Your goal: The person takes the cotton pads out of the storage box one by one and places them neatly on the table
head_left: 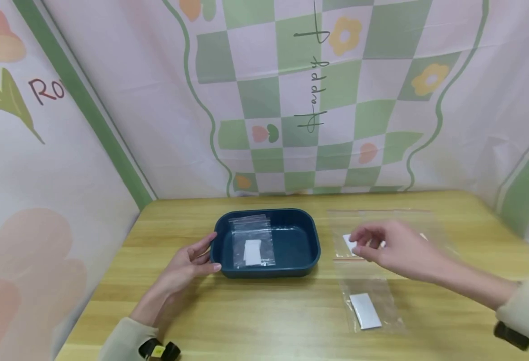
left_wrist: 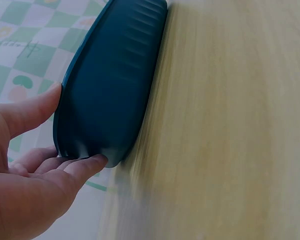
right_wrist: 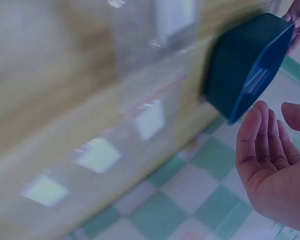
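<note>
My left hand holds the left end of a dark blue rectangular tray, thumb at the rim and fingers against the end wall. Inside the tray, on its left side, lies a clear zip bag with white pieces in it. To the right of the tray my right hand hovers over clear bags on the table, its fingers loosely bent. Nothing shows between those fingers in the right wrist view, where the hand appears near the tray.
Nearest me on the right lies a clear zip bag with a white card. Behind it, further bags with white pieces lie in a row, partly hidden by the right hand in the head view. A patterned curtain hangs behind the wooden table.
</note>
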`<action>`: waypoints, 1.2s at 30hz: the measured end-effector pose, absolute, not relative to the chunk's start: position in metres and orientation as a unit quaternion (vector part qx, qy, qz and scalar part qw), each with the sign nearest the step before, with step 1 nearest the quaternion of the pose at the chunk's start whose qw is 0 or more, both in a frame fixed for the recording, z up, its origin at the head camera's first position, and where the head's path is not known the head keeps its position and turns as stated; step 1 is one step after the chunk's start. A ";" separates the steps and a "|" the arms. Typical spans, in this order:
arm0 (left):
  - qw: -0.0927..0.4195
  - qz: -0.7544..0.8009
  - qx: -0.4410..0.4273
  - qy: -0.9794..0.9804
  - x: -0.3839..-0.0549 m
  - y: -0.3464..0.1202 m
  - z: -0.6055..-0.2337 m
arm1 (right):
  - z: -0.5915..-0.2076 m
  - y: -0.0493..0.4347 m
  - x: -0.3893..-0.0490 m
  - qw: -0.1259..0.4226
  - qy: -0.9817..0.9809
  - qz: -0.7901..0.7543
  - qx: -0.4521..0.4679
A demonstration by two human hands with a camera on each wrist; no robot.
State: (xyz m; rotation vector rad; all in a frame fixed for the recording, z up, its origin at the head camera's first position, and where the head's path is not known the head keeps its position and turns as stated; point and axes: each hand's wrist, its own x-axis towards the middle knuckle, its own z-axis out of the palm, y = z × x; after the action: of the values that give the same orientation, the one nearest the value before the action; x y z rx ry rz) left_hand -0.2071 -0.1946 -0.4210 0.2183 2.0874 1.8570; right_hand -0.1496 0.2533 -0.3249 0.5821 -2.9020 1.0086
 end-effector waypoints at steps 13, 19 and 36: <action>0.172 0.655 0.076 0.731 -0.209 -0.193 -0.421 | -0.311 0.174 -0.220 -0.025 -0.919 0.285 0.273; 0.172 0.654 0.073 0.733 -0.208 -0.193 -0.421 | -0.322 0.149 -0.250 -0.037 -0.907 0.273 0.318; 0.173 0.663 0.080 0.724 -0.208 -0.195 -0.422 | -0.361 0.117 -0.293 -0.104 -0.923 0.171 0.330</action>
State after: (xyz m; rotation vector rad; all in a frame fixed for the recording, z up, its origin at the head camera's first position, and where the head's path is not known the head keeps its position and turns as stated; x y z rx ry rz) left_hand -0.2075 -0.1955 -0.4219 0.2265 2.0528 1.8818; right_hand -0.2927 0.1169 -0.3608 1.1112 -3.1078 0.5751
